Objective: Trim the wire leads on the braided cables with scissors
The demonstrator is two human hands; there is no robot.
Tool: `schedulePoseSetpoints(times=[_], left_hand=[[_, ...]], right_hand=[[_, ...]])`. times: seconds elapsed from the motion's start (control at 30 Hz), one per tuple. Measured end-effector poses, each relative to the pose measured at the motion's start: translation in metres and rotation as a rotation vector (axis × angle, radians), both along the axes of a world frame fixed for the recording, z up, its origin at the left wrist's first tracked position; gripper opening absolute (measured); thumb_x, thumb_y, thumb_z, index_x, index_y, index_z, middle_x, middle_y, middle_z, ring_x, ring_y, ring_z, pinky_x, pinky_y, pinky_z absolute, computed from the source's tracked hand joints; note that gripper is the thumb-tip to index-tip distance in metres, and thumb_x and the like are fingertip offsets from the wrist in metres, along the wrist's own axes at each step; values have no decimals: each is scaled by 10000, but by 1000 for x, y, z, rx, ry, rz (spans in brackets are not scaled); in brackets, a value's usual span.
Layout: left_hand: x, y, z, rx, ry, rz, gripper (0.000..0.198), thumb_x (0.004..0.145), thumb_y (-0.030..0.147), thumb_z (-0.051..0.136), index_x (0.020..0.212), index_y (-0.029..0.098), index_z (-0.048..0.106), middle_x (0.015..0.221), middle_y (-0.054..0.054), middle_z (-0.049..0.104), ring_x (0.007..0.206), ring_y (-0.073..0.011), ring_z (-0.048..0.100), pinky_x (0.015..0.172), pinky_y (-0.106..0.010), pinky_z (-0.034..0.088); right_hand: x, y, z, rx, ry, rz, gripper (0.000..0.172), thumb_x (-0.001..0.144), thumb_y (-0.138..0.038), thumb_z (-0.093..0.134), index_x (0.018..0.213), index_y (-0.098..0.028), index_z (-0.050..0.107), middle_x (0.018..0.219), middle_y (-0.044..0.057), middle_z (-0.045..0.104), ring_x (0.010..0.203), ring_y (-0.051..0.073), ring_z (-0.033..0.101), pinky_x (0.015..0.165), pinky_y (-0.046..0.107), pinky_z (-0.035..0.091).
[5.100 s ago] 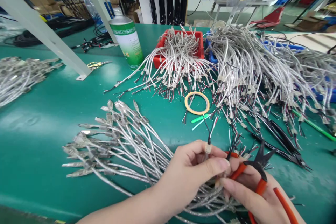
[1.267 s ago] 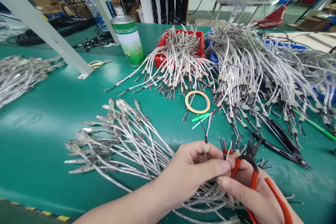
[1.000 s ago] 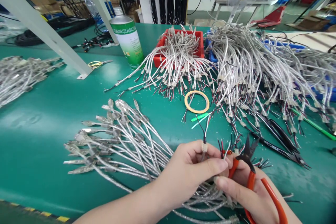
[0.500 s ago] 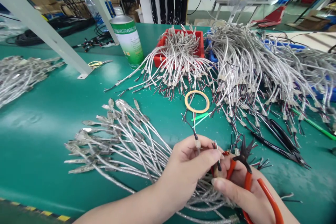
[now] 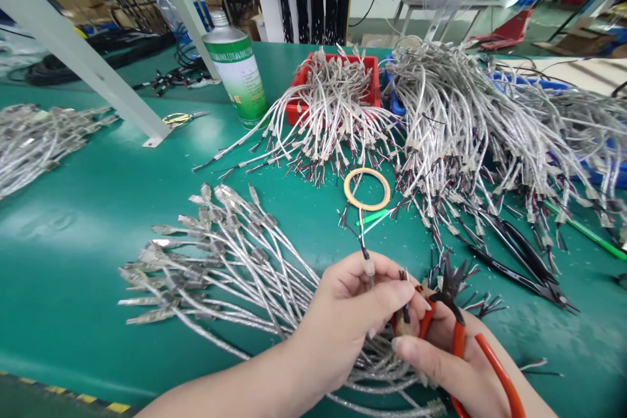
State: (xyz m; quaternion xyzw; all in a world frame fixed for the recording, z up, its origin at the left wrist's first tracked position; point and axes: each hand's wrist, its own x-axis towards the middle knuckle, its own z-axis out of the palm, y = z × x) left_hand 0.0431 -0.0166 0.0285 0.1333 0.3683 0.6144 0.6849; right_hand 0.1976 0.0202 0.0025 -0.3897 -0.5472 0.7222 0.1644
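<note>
Several silvery braided cables (image 5: 255,268) lie bundled on the green table, their plug ends fanned to the left. My left hand (image 5: 343,320) is closed, pinching a cable end with short dark wires (image 5: 404,304) between thumb and fingers. Another cable end (image 5: 368,266) sticks up from between its fingers. My right hand (image 5: 445,353) is closed around pliers (image 5: 453,284) with black jaws and orange-red handles; the jaws point up and away. Its thumb and fingertips also meet near the pinched cable end. The palms hide part of the cables.
Behind stand a red bin (image 5: 294,108) heaped with cables, a cable pile (image 5: 450,124) over blue bins, and a green-white can (image 5: 238,72). A tape ring (image 5: 349,189) lies ahead of the hands. Black pliers (image 5: 519,261) rest at right, scissors (image 5: 181,117) at back left.
Both hands stay almost in place. The pinched cable end, my right thumb and the orange-handled pliers have shifted very slightly left.
</note>
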Motion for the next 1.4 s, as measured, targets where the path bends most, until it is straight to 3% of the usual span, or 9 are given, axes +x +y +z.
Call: schedulePoseSetpoints(times=[0.43, 0.8, 1.0, 1.2, 1.4], left_hand=[[2, -4, -4, 58, -58, 18, 125, 770, 210, 779, 739, 173, 664, 659, 1, 712, 468, -46, 504, 533, -192, 434], [3, -2, -4, 28, -55, 35, 128, 770, 193, 765, 731, 178, 644, 628, 3, 710, 456, -53, 517, 505, -181, 425], [4, -3, -4, 12, -66, 34, 135, 778, 179, 744, 713, 176, 626, 607, 11, 698, 442, -49, 523, 481, -167, 412], [3, -3, -1, -21, -18, 43, 149, 781, 200, 744, 699, 166, 624, 572, 17, 668, 437, -41, 496, 460, -153, 381], [3, -3, -2, -17, 17, 41, 116, 777, 176, 735, 707, 154, 645, 597, 6, 678, 460, -41, 524, 465, -146, 386]], right_hand=[[-2, -1, 3, 26, -20, 21, 387, 773, -557, 742, 705, -234, 541, 681, -18, 495, 640, 198, 468, 586, 310, 467], [0, 3, 3, 91, -80, 80, 303, 794, -463, 744, 712, -242, 555, 672, -31, 498, 625, 194, 498, 586, 297, 510], [4, 2, -2, 126, -104, 104, 335, 782, -520, 738, 741, -233, 569, 698, -12, 496, 648, 213, 494, 576, 319, 492], [1, 0, -5, 82, -79, 116, 372, 798, -568, 710, 766, -236, 548, 714, -12, 461, 669, 212, 454, 587, 320, 444], [-11, -1, 7, -4, -61, 98, 489, 709, -660, 729, 672, -240, 481, 656, -31, 422, 610, 188, 400, 566, 319, 421]])
